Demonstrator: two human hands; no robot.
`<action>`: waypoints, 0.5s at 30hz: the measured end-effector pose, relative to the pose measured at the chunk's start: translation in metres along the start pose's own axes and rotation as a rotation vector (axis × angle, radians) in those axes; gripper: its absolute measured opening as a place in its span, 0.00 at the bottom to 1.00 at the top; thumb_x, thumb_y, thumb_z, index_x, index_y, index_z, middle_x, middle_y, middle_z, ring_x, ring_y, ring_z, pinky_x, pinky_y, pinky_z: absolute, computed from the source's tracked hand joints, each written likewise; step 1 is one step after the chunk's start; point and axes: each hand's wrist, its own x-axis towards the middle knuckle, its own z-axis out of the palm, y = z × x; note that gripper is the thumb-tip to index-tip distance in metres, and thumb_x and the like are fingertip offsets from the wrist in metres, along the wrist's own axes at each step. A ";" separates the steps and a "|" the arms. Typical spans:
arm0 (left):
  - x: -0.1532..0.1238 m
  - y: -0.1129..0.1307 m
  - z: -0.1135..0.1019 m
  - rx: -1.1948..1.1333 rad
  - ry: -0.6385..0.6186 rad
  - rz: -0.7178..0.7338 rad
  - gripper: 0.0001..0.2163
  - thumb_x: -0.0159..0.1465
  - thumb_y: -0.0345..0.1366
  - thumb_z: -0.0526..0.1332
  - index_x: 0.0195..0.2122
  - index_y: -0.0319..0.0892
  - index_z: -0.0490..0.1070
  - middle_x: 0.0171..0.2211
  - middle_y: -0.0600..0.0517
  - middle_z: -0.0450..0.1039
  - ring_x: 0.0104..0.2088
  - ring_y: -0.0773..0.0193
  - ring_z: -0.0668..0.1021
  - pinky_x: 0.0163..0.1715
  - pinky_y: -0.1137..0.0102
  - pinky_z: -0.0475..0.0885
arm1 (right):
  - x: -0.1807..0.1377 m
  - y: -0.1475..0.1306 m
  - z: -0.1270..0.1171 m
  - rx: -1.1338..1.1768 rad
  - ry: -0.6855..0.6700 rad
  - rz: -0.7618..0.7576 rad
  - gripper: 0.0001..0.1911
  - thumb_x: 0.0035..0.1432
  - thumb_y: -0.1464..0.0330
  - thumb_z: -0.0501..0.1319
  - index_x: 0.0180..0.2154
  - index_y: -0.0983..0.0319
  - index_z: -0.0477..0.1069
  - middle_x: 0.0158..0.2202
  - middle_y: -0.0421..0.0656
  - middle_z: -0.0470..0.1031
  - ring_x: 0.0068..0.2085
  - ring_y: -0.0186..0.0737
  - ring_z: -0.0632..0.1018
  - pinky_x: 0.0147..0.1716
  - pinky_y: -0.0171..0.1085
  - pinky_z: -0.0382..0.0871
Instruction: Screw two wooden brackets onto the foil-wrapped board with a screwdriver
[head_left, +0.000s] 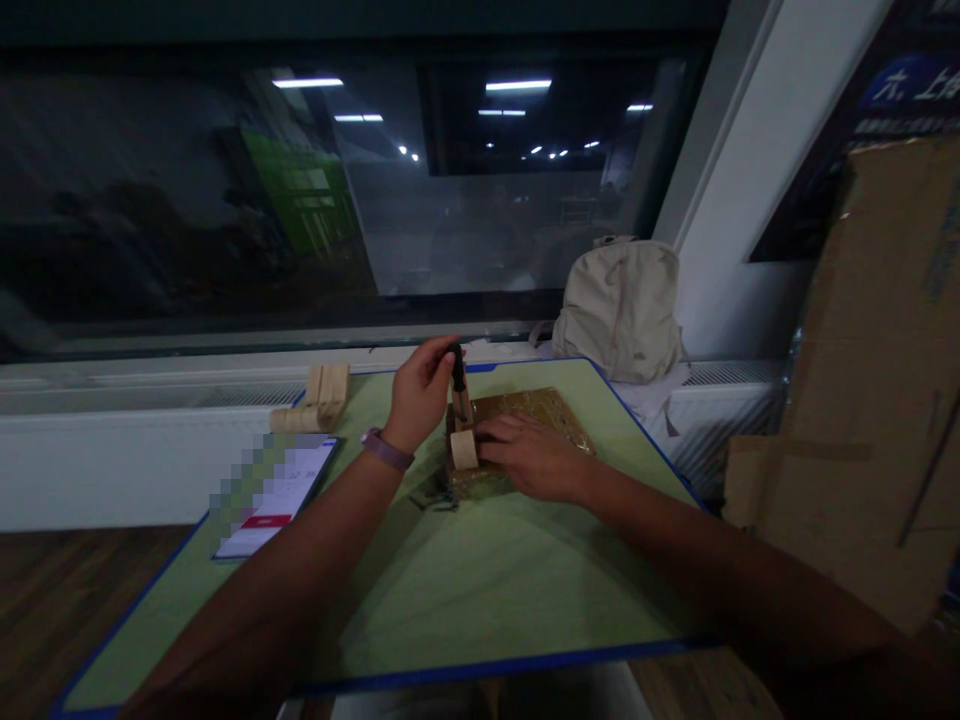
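My left hand [420, 392] grips the black handle of a small screwdriver [457, 372] held upright over a wooden assembly [463, 440] with a round wooden wheel at its front. My right hand [529, 455] lies flat beside the wooden assembly, pressing on it and on a brown board [540, 408] beneath it. Both rest on a green mat [465, 570] with a blue border. A purple band sits on my left wrist.
A phone [281, 495] with a lit screen lies on the mat's left side. Loose wooden pieces [319, 400] rest at the mat's far left corner. Small dark parts [435, 497] lie near the assembly. A beige backpack [622, 305] leans by the window; cardboard boxes [870, 380] stand at right.
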 end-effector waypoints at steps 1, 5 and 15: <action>0.000 0.001 0.000 -0.017 -0.011 -0.006 0.12 0.65 0.43 0.61 0.47 0.44 0.73 0.40 0.48 0.78 0.40 0.62 0.80 0.42 0.66 0.77 | 0.000 0.001 0.001 0.004 0.007 -0.004 0.20 0.59 0.78 0.58 0.52 0.61 0.73 0.57 0.50 0.72 0.54 0.49 0.71 0.54 0.49 0.66; 0.002 0.004 0.001 0.046 0.029 -0.003 0.10 0.60 0.40 0.68 0.40 0.44 0.73 0.36 0.52 0.75 0.36 0.65 0.78 0.34 0.71 0.75 | 0.000 0.004 0.006 0.006 0.025 -0.020 0.20 0.58 0.78 0.60 0.52 0.61 0.72 0.57 0.51 0.71 0.55 0.49 0.71 0.54 0.50 0.66; -0.002 0.004 0.001 0.041 -0.054 0.037 0.10 0.65 0.42 0.63 0.45 0.45 0.73 0.42 0.48 0.77 0.41 0.62 0.80 0.40 0.67 0.77 | 0.001 0.002 0.003 -0.034 -0.003 -0.007 0.19 0.60 0.77 0.58 0.52 0.61 0.72 0.58 0.49 0.71 0.53 0.49 0.71 0.53 0.49 0.67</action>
